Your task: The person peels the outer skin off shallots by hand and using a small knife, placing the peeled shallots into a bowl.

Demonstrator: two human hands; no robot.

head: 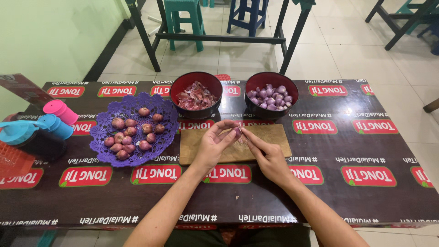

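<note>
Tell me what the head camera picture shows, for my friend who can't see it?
Two bare hands, left hand and right hand, hold a small shallot between their fingers above a wooden cutting board. On the dark table sit a purple basket of unpeeled shallots, a bowl of peels and a bowl of peeled shallots.

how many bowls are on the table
2. One bowl left of centre holds peeled skins; the other bowl to its right holds peeled shallots. Both sit behind the cutting board.
</note>
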